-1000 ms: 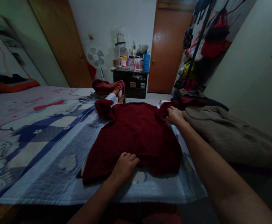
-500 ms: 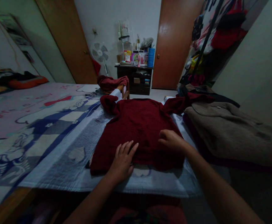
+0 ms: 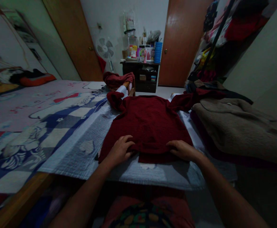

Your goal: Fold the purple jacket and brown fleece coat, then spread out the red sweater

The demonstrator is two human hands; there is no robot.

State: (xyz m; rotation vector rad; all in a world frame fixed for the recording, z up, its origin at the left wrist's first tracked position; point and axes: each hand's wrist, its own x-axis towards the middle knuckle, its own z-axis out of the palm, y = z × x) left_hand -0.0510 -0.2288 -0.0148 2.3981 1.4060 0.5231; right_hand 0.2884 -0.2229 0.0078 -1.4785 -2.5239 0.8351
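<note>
A dark red long-sleeved sweater lies spread on a light blue quilted cloth, its sleeves toward the far side. My left hand is closed at the left part of the near hem, fingers bent over the fabric. At the right part of that hem, my right hand pinches the cloth between thumb and fingers. Between the hands the upper layer's edge is drawn back a little, so a strip of the lower layer shows. The fingertips are partly lost in the dark folds.
To the right lies a pile of folded clothes with a grey-brown garment on top. A bed with a patterned sheet is at left. A reddish cloth hangs over a wooden post; beyond stand a fan and dark cabinet.
My left hand has gone from lying spread on the sweater to gripping its hem. My right hand has moved down to the hem. The upper layer's near edge has shifted. The view has tilted slightly.
</note>
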